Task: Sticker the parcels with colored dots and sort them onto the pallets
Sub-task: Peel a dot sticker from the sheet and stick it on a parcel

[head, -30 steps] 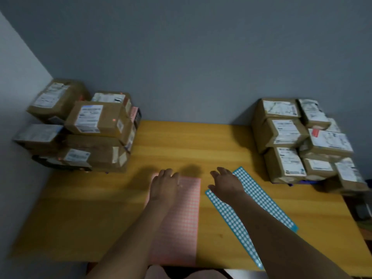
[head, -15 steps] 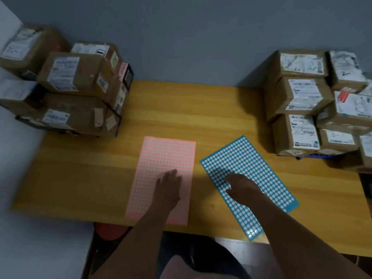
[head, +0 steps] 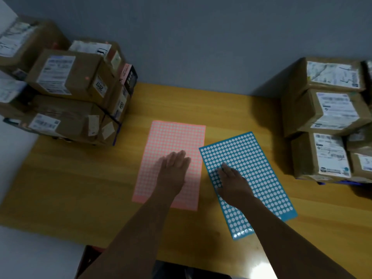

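While the left hand [head: 173,172] lies flat on the pink sheet [head: 175,137], the right hand [head: 231,182] sits on the slanted blue sheet [head: 255,158] on the desk [head: 80,188], and I cannot tell whether its grip pinches a dot.

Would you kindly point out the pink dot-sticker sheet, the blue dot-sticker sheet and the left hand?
pink dot-sticker sheet [head: 175,137]: head view, its bare upper half.
blue dot-sticker sheet [head: 255,158]: head view, its uncovered middle.
left hand [head: 173,172]: head view, back of the hand.
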